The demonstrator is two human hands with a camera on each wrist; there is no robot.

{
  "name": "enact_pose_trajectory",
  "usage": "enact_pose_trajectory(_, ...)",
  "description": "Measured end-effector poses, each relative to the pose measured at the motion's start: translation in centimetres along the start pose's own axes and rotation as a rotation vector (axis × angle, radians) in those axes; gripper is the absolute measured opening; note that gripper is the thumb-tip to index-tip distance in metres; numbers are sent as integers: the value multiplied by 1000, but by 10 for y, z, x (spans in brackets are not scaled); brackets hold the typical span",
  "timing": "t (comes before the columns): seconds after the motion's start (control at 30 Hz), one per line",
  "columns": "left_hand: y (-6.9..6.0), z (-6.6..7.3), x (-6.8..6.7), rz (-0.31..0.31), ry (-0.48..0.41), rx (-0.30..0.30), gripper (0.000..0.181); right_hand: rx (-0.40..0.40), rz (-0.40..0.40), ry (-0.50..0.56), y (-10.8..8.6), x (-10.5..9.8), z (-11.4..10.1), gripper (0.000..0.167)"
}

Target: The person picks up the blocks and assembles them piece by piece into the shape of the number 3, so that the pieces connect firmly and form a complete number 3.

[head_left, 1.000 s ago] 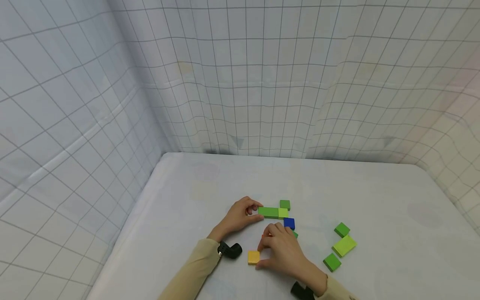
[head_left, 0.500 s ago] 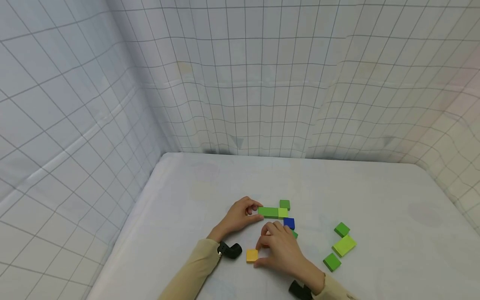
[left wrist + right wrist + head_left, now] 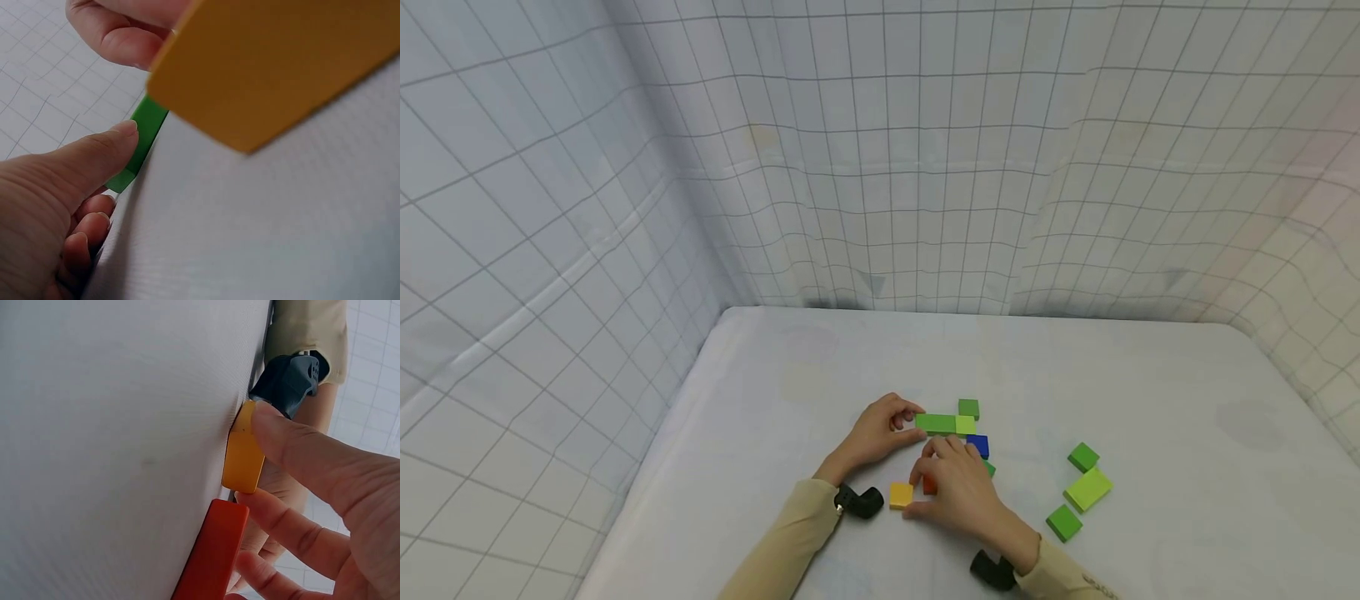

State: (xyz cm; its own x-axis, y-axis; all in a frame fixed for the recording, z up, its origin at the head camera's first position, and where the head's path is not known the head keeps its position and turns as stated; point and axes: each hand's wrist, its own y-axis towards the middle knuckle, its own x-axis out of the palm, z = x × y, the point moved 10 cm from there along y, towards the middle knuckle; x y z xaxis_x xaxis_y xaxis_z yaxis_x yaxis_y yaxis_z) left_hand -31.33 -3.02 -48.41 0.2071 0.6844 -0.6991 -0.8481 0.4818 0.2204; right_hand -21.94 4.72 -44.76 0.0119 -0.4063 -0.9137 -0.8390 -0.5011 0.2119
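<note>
My left hand [image 3: 876,430] pinches the left end of a long green block [image 3: 935,424], its thumb pressed on the block [image 3: 149,128] in the left wrist view. Between the thumb and a finger of my right hand [image 3: 961,486] is a small yellow block [image 3: 901,495], which looms close in the left wrist view. A red block [image 3: 212,553] lies beside the yellow one, partly hidden under my right hand in the head view. A lime block [image 3: 966,425] touches the long green block's right end, with a dark blue block [image 3: 977,446] just below it.
A small green block [image 3: 968,408] sits above the lime one; another green block [image 3: 990,469] is half covered by my right hand. To the right lie two green blocks and a lime block [image 3: 1087,489] on the white table [image 3: 790,367]. Grid-patterned curtains surround it.
My right hand has slid the yellow block a little left and away from me, towards the long green block. More of the red block shows now. My left hand has stayed put.
</note>
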Motion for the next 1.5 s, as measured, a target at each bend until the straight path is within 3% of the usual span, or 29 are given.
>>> enact_pose_trajectory(0.9,-1,4,-3,5,1,7,31,3,90,8,2,-5,3,36)
enact_pose_trajectory(1.5,0,1,-1,10,-5,8,31,16,92,17,3,-5,6,35)
